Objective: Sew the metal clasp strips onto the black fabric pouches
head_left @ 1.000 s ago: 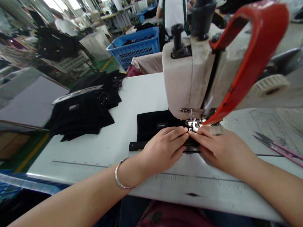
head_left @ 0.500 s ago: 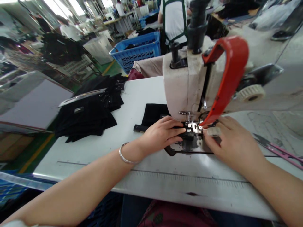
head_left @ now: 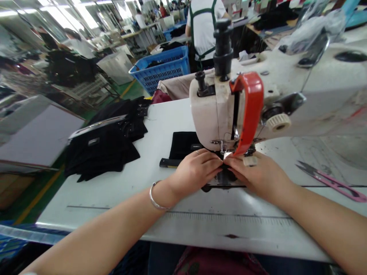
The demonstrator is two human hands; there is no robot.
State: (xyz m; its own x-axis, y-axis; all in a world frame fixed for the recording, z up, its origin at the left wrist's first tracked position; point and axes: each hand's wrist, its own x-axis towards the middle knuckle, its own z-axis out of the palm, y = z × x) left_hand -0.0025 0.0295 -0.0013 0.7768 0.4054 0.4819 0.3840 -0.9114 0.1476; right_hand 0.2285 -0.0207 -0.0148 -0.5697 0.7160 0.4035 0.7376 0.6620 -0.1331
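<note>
Under the needle end of the white sewing machine (head_left: 205, 118), a black fabric piece (head_left: 183, 143) with a small label lies on the table. My left hand (head_left: 197, 168) has its fingers closed on the fabric's near right part, just left of the presser foot. The fingertips of my right hand (head_left: 258, 173) are pinched at the fabric's edge by the foot and meet those of my left; the edge itself is mostly hidden. A dark strip with a yellowish line (head_left: 168, 163) sticks out left of my left hand. The red curved guard (head_left: 252, 110) arches above my right fingers.
Pink-handled thread snips (head_left: 332, 182) lie right of my right hand. A stack of black fabric pieces (head_left: 106, 149) sits on the table's left. Beyond the table are a blue plastic crate (head_left: 163, 68) and a person in a white shirt (head_left: 203, 30). Ruler marks run along the table's front (head_left: 229, 217).
My right hand has moved left and in toward my left hand, so the fingertips now meet at the foot. My left fingers have drawn together. The camera view has shifted slightly.
</note>
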